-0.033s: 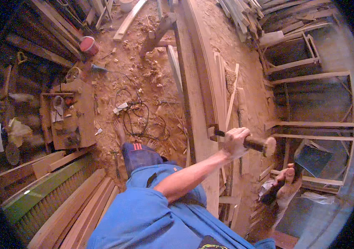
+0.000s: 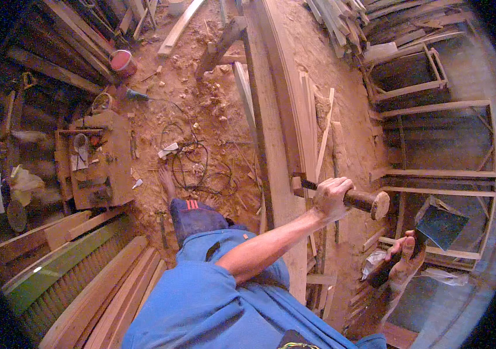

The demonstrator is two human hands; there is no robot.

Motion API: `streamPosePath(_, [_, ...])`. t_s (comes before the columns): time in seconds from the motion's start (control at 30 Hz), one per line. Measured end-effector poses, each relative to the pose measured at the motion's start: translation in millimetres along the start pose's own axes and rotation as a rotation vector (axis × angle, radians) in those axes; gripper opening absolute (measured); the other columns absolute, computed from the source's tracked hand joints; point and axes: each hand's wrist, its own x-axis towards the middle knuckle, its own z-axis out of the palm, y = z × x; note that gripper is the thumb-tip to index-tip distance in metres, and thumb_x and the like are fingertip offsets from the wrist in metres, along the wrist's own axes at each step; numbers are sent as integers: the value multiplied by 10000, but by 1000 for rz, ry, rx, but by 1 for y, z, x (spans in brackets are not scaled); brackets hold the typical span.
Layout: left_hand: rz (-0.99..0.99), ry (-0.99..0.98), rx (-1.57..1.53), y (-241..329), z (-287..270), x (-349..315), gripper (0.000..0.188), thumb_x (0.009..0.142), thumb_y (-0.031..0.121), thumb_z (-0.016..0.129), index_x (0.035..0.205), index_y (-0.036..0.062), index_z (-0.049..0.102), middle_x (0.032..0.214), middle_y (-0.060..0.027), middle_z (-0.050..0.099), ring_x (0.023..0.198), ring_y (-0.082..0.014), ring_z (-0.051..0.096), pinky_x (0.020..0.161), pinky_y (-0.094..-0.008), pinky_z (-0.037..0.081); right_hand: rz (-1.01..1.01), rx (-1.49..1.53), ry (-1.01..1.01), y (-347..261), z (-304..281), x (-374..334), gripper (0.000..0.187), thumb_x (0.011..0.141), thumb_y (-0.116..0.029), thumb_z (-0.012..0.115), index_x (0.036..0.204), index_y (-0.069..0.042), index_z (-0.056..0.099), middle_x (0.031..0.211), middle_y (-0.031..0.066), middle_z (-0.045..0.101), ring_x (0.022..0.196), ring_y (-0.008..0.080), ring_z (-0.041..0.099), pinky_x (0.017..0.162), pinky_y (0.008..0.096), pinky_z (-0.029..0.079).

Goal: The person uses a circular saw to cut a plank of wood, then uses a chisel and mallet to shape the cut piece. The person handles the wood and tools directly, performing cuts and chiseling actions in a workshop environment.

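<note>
A chisel with a thick wooden handle (image 2: 370, 202) lies across a long timber beam (image 2: 286, 218). My left hand (image 2: 332, 199) is wrapped round it, and its dark metal end meets a recess in the beam. Lower right, my right hand (image 2: 402, 259) is closed round the grip of a tool with a broad, dark, flat head (image 2: 443, 225). This head is apart from the chisel's handle end, to its right. Exactly what kind of tool it is, I cannot tell.
Wooden frames (image 2: 437, 174) stand along the right side. Stacked boards (image 2: 108, 302) lie lower left, beside a wooden box (image 2: 105, 163). Black cable (image 2: 198, 168) coils on the shaving-strewn floor, with a red bucket (image 2: 123, 63) farther off. A trestle (image 2: 222, 46) stands by the beam's far part.
The right hand's tool has shifted slightly to the right and shows more of its flat head. The chisel's handle end has moved a little right; my left hand keeps its grip.
</note>
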Motion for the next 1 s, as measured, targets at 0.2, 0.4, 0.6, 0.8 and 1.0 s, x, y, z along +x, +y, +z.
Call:
streamPosePath(0.2, [-32, 20, 0, 13, -4, 3, 217, 678, 114, 770, 830, 81, 618, 789, -128, 650, 723, -366, 661, 657, -452, 529, -87, -97, 20, -1, -13, -24, 426, 1000, -400, 658, 1165, -33, 517, 679, 17, 514, 520, 112, 498, 445, 263, 445])
streamPosePath(0.4, [-54, -6, 53, 10, 2, 6, 211, 678, 94, 772, 824, 83, 620, 777, -138, 650, 724, -370, 664, 662, -451, 531, -103, -139, 0, 4, -19, -21, 430, 1011, -406, 638, 1172, -29, 510, 693, 23, 500, 537, 108, 488, 460, 265, 459])
streamPosePath(0.6, [-48, 16, -5, -9, -3, 10, 218, 695, 120, 797, 808, 73, 616, 771, -135, 652, 712, -361, 663, 638, -442, 523, -141, -116, -31, -10, -17, -20, 424, 1020, -393, 626, 1197, -24, 514, 697, 25, 502, 532, 108, 490, 459, 266, 462])
streamPosePath(0.8, [-31, 49, -111, -18, -2, 8, 226, 650, 94, 775, 809, 74, 615, 764, -125, 635, 718, -348, 662, 647, -424, 523, -242, 243, -119, -5, 9, -6, 375, 1001, -341, 646, 1195, -39, 540, 725, 40, 559, 587, 151, 530, 540, 318, 479])
streamPosePath(1.0, [-10, 6, -70, -23, -4, 15, 249, 687, 129, 833, 823, 79, 630, 796, -120, 670, 731, -341, 684, 636, -420, 539, -160, -584, -280, -8, 29, 12, 330, 939, -291, 719, 1110, -45, 580, 783, 91, 608, 565, 190, 538, 564, 358, 479])
